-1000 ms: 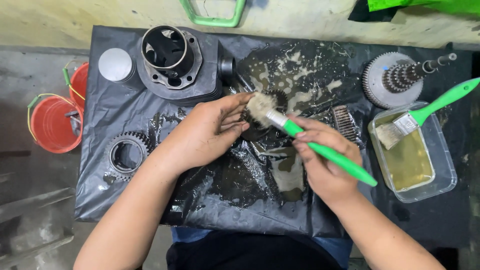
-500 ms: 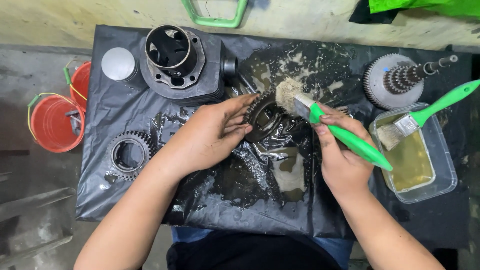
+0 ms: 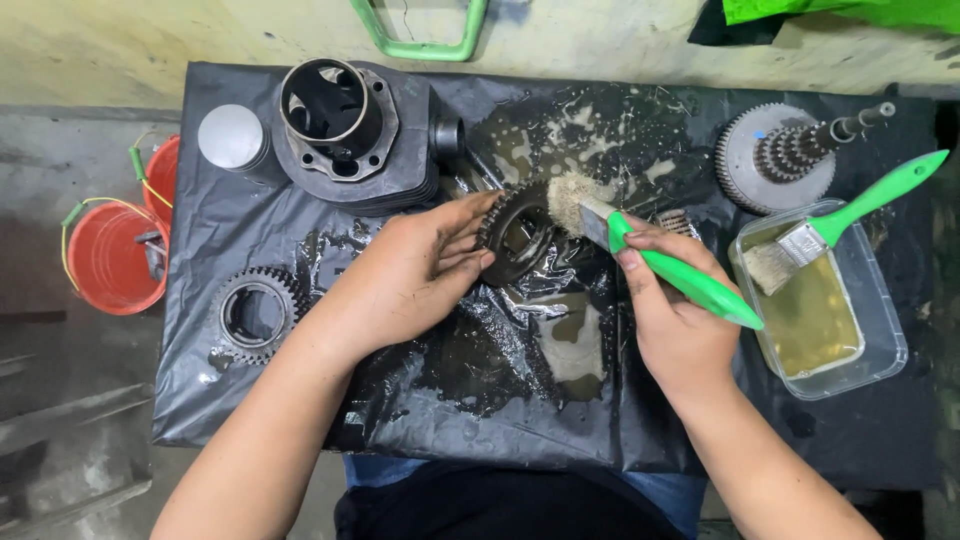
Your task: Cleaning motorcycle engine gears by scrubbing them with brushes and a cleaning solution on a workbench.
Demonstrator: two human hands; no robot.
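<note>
Head view: left hand steadies dark gear; right hand grips green brush, near clear tub.

No packages, labels, signs or screens show anywhere on or around the black-sheeted work surface.

You are looking down on a desk draped in wet, shiny black plastic sheet. Beyond the desk's far edge runs a pale, stained concrete floor. Left of the desk, the floor turns grey, and two red buckets stand just beside it. Light is even and soft.
</note>
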